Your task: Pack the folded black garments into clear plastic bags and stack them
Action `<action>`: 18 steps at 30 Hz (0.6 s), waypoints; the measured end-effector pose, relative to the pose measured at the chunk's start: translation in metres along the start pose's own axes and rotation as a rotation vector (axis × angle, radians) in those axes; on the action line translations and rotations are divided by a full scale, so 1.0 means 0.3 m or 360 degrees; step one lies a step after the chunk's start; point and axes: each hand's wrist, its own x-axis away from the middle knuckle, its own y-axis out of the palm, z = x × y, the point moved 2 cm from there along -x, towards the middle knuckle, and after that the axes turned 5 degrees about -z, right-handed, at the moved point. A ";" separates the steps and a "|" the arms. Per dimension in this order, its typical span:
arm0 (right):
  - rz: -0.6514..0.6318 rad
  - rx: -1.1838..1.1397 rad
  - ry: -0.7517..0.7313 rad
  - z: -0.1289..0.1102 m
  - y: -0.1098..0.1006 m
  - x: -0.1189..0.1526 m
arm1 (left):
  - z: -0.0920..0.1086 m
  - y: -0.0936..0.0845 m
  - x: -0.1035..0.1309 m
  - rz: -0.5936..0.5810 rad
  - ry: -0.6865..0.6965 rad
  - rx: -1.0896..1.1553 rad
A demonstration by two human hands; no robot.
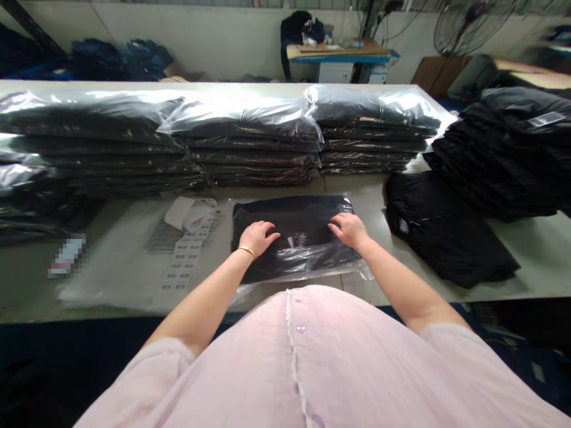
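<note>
A folded black garment in a clear plastic bag [303, 229] lies flat on the table in front of me. My left hand [259, 239] rests on its left part, fingers spread and a gold bangle at the wrist. On the right part lies my right hand [350, 230], its fingers loosely bent and apart, holding nothing. Left of the bagged garment are flat clear plastic bags [111, 261]. A strip of white labels [185, 255] lies over them, with its curled end [191, 213] toward the back.
Stacks of bagged dark garments [263, 148] line the table's back. At the right stand a tall pile of black garments [504, 148] and a folded black garment [441, 226]. A blurred-out small object [66, 255] lies at the left. A fan [473, 24] stands behind.
</note>
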 end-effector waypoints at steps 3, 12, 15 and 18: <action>-0.0128 0.0145 -0.0002 -0.055 0.093 -0.045 | 0.020 0.121 -0.019 -0.0002 0.0059 -0.0215; -0.0219 0.0213 0.0079 -0.037 0.262 0.023 | -0.085 0.311 0.034 -0.0042 0.0176 -0.0337; -0.0224 0.0195 0.0071 -0.040 0.271 0.011 | -0.088 0.320 0.020 -0.0032 0.0169 -0.0335; -0.0236 0.0189 0.0068 -0.044 0.281 0.000 | -0.095 0.335 0.013 -0.0035 0.0173 -0.0330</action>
